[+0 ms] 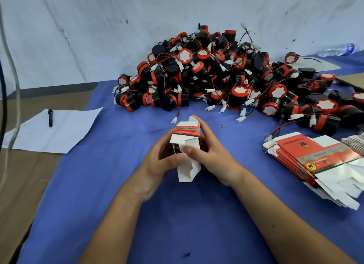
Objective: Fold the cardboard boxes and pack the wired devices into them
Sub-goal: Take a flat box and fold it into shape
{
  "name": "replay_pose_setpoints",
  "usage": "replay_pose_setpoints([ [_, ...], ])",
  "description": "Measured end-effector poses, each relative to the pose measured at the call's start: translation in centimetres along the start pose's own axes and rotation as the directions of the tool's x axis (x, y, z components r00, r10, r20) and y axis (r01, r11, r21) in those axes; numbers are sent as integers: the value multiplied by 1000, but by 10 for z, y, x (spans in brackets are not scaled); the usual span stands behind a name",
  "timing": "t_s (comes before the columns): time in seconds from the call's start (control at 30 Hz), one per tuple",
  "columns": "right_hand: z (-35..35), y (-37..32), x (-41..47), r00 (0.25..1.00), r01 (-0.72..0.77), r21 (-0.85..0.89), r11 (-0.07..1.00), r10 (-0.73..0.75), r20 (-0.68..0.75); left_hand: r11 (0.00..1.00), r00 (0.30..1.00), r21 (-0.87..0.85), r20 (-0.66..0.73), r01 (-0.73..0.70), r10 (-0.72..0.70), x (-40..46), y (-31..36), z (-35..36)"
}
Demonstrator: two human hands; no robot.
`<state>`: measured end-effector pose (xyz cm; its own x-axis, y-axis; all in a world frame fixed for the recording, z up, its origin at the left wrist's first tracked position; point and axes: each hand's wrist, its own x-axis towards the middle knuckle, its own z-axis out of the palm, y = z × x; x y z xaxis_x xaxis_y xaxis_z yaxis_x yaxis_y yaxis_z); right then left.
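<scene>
A small red and white cardboard box [186, 134] is held between both hands above the blue cloth, its white flaps standing open at the far end and at the near end. My left hand [161, 161] grips its left side, thumb pressing the near flap. My right hand [212, 155] wraps its right side, thumb on the same flap. Something dark shows inside the box's near opening; I cannot tell what it is. A large heap of black and red wired devices [226, 80] with white plugs lies beyond the hands. Flat unfolded boxes [315, 161] are stacked at the right.
The blue cloth [187, 214] covers the table. A white sheet of paper [55, 129] with a black pen [50, 117] lies at the left on brown cardboard. A clear plastic bottle [334, 49] lies at the far right. Grey cables [11, 86] hang at the left edge.
</scene>
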<state>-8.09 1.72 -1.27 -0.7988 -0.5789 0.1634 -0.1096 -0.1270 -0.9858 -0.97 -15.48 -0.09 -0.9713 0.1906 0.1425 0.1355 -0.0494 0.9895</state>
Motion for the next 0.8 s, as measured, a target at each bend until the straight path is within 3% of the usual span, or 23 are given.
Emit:
replay_pose_setpoints([
  [0.2,6,2,4,971,16,20,1000,-11,-240,997,999,-79,-44,6,-10,4,2,1],
  [0.3,10,1,4,939,27,-28,999,-35,-343,999,991,-12,-128,-47,45,6,-3,8],
  [0.43,14,-1,2,972,48,-83,995,-66,-226,987,957,-54,-258,-154,135,8,-3,5],
  [0.53,13,-1,1,958,69,-168,983,-112,-262,990,967,26,-211,-142,144,6,-3,0],
  [0.7,4,-3,0,954,53,-51,997,-66,-293,978,991,172,-38,-118,127,4,2,-4],
  [0.8,7,-1,1,926,62,-48,997,-75,-370,977,986,179,-100,-115,134,4,1,7],
])
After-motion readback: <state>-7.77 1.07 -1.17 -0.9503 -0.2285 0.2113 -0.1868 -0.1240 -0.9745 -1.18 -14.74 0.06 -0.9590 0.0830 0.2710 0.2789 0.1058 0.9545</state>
